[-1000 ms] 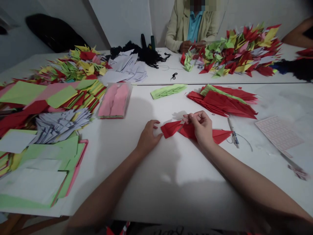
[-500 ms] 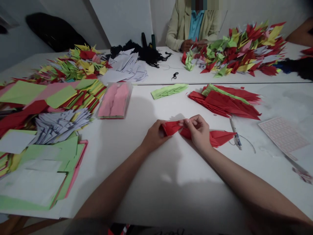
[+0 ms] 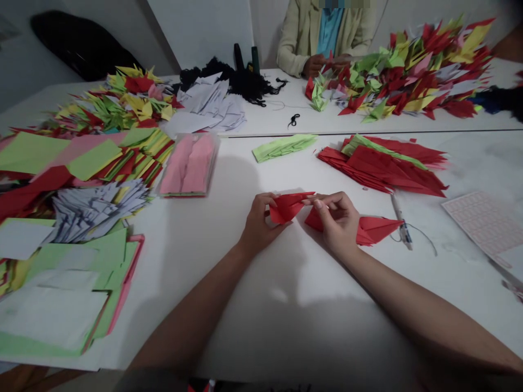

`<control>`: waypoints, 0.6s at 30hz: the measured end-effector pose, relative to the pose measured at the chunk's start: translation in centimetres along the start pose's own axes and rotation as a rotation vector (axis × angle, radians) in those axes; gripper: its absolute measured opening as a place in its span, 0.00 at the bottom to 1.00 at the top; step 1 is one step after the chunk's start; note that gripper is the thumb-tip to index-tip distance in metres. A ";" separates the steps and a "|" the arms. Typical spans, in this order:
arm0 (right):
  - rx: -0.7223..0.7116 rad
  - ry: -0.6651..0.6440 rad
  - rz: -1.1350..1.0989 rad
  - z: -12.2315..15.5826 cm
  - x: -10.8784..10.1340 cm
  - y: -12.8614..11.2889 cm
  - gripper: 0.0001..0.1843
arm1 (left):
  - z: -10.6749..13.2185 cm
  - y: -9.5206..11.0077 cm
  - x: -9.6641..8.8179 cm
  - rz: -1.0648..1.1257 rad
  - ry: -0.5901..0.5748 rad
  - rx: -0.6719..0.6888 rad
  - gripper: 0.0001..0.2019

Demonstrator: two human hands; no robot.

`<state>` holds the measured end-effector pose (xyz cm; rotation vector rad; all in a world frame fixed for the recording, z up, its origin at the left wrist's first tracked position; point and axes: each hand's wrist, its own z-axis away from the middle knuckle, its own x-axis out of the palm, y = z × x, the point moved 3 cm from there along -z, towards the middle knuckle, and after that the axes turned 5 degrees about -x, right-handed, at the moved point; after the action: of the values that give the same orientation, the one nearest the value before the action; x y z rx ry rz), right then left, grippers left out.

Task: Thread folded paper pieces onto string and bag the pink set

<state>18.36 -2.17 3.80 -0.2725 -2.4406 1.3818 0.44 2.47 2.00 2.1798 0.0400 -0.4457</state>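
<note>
The left hand [image 3: 260, 224] has its grip clamped on a folded red paper [image 3: 287, 209], held over the bench [image 3: 253, 321]; the right hand [image 3: 340, 224] has its fingertips at the paper's right end, though I cannot tell whether its grip closes on it; a second red paper [image 3: 378, 230] lies partly behind the right hand, near a pen [image 3: 404, 233].

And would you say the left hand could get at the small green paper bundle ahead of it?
Probably yes: no visible object blocks the way from the left hand to the green paper bundle, though that hand holds red paper.
</note>
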 end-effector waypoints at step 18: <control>-0.028 0.062 -0.001 0.3 0.0 -0.5 0.09 | 0.1 0.6 0.0 -0.053 -0.057 0.050 0.25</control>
<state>18.24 -2.63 4.11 -0.3161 -2.4114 1.3195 0.53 2.01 2.46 2.2182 0.0552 -0.5442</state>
